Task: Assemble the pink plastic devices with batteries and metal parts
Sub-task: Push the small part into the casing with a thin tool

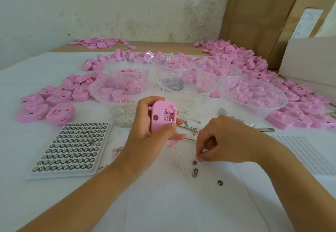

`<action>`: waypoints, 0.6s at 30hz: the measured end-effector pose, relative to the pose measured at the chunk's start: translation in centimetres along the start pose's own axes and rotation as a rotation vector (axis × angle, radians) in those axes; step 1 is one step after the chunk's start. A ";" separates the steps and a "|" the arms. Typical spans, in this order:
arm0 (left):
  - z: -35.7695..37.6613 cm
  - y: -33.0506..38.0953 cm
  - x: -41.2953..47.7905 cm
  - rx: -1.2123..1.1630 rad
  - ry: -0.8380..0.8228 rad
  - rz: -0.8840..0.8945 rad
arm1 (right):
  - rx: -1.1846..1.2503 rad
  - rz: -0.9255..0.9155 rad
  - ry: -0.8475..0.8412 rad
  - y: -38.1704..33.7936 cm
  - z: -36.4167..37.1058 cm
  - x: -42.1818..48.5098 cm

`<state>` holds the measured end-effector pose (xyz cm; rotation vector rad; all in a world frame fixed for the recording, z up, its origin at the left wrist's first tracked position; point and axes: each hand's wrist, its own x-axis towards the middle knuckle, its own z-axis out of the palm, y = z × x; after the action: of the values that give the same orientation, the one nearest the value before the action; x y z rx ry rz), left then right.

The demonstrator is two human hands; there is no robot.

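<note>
Pink device point(162, 116) gripped in left hand point(145, 129), battery bay exposed. Below-right of device, right hand point(225, 139) fingers point(202, 156) pinched together at loose button cells point(195, 170) on tabletop point(163, 206); cell held or not, unclear.

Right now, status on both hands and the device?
Left hand grips pink device, compartment open. Right hand pinching down beside loose button cells; catch unclear. Nothing blocking.

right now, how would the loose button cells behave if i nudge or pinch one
Probably slippery: the button cells are small, shiny metal discs. Lying flat on the sheet, they would likely slide rather than roll. Rigid, so a fingertip pinch should do.
</note>
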<state>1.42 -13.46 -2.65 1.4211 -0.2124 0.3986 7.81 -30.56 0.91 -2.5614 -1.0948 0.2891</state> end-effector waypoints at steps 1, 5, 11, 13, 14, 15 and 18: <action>0.0 0.0 0.0 0.005 -0.001 0.003 | 0.016 -0.023 0.037 -0.1 -0.2 -0.1; 0.2 0.0 -0.1 -0.011 0.003 0.010 | 0.368 -0.251 0.551 -1.1 -0.6 -0.4; 0.6 0.1 -0.3 -0.005 -0.053 0.018 | 0.292 -0.375 0.847 -3.0 1.6 0.0; 0.7 0.2 -0.4 0.020 -0.077 0.031 | 0.176 -0.381 0.900 -3.0 2.1 0.2; 0.7 0.2 -0.4 0.034 -0.082 0.033 | 0.129 -0.387 0.920 -3.0 2.3 0.2; 0.7 0.3 -0.5 0.046 -0.083 0.030 | 0.093 -0.391 0.935 -2.9 2.4 0.2; 0.8 0.3 -0.5 0.086 -0.071 0.023 | 0.007 -0.401 0.977 -2.9 2.7 0.3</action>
<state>0.89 -14.25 -2.48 1.5203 -0.2728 0.3802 5.24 -27.91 -0.50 -1.9486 -1.1043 -0.9421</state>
